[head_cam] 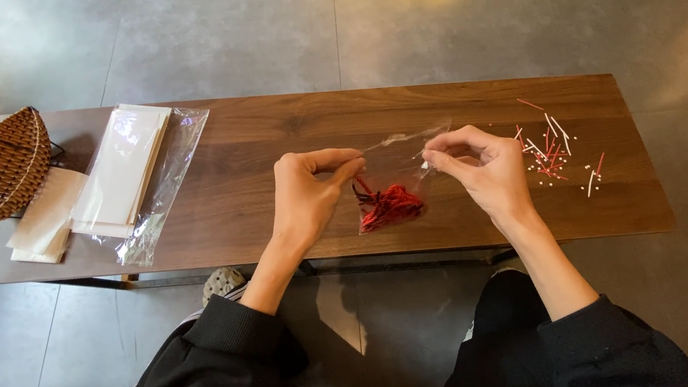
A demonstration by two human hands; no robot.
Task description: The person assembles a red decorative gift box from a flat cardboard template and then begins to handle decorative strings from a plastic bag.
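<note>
My left hand (306, 195) and my right hand (481, 170) each pinch one side of the mouth of a small clear plastic bag (398, 169), holding it just above a long wooden table (268, 141). Inside the bag, at its bottom, lies a red tasselled ornament with dark parts (387, 206). The bag hangs between both hands over the middle of the table.
Scattered red and white sticks and tiny beads (553, 152) lie to the right of my right hand. At the left sit a stack of clear bags (136, 171), some cream papers (46, 223) and a woven brown basket (0, 170). Grey tiled floor surrounds the table.
</note>
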